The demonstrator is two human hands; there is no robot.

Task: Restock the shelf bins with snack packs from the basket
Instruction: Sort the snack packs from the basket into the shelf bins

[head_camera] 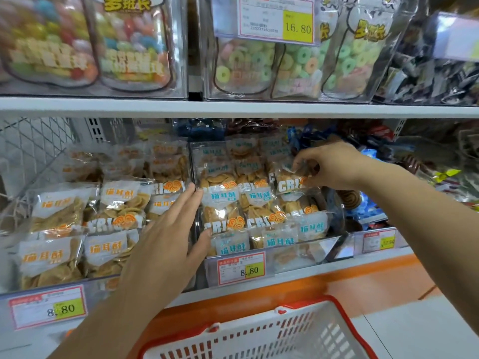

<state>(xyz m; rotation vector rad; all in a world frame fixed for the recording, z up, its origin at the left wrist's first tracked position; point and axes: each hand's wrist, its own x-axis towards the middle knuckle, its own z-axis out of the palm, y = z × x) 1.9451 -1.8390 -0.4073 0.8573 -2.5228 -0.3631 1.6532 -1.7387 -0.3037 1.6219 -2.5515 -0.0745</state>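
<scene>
Two clear bins stand side by side on the lower shelf. The left bin (98, 281) holds packs lettered in orange and the right bin (305, 252) holds packs lettered in teal. The teal ones lie overlapped in roughly three rows, perhaps a dozen in all, though glare and blur make an exact count unsafe.

Both hands are up at the right bin. The left hand (168, 237) is flat, fingers straight and together, with its fingertips against the bin's left wall and its thumb touching a front pack. It grips nothing. The right hand (334, 164) is curled, thumb and fingers pinching the top edge of one snack pack (289, 183) — that pack is at the right rear of the teal bin, touching the packs beneath it.

One basket (337, 305), white with a red rim, sits low in view beneath the shelf edge.

Two price tags read 8.80 — one (48, 307) under the left bin, one (241, 268) under the right. A third tag (277, 19) on the upper shelf (233, 108) reads 16.80, in front of bags of ring sweets (259, 63).
</scene>
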